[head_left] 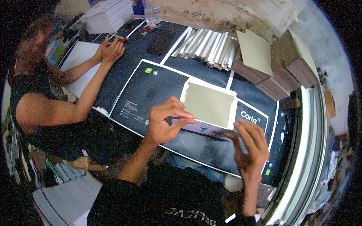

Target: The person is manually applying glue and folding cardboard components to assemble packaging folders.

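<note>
1. Table [143,52], dark and covered with large black printed sheets, fills the middle of the view; a rough, pale wall [226,15] runs along its far edge.
2. One other person [41,109] sits at the left side, both hands together near the far left part of the table.
3. Two stacks of brown card [298,67] stand at the far right, one loose card sheet leaning on them.
4. One stack of white sheets [107,15] sits at the far left corner, and one more pile [64,199] lies low at the left.
5. One row of silver strips [211,47] lies fanned out by the wall.
6. One grey board [209,104] lies on a white sheet, in the middle of the table just ahead of both hands.
7. Left hand [166,124] is curled, fingertips pinching the board's near left edge.
8. Right hand [250,145] is spread, fingers pressing the near right corner of the sheet.
</note>
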Action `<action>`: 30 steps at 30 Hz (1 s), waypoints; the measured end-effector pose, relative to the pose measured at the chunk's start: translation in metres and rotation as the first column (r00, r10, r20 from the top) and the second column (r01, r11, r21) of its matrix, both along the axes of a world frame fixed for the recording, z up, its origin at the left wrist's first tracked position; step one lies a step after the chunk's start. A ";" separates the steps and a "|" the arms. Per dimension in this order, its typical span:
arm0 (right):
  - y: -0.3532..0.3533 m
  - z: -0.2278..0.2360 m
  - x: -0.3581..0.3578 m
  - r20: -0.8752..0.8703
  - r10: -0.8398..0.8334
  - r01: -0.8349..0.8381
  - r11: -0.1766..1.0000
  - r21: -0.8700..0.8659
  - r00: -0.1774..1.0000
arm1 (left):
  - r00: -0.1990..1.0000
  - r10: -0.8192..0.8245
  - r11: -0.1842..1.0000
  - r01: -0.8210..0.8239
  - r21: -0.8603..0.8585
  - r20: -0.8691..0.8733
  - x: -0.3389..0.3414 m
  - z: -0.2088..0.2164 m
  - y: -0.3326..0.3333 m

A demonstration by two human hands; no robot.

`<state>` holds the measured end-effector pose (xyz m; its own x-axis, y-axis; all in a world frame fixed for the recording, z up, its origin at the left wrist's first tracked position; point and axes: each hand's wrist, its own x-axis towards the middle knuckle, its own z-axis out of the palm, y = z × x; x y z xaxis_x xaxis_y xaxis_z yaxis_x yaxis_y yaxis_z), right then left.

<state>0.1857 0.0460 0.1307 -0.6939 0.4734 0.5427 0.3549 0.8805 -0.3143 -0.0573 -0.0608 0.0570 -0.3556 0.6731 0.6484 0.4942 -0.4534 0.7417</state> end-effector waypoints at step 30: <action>0.049 -0.053 0.036 -0.249 -0.090 -0.148 0.596 -0.789 0.964 | 0.903 -0.017 1.000 0.025 -0.013 0.430 0.004 -0.053 0.002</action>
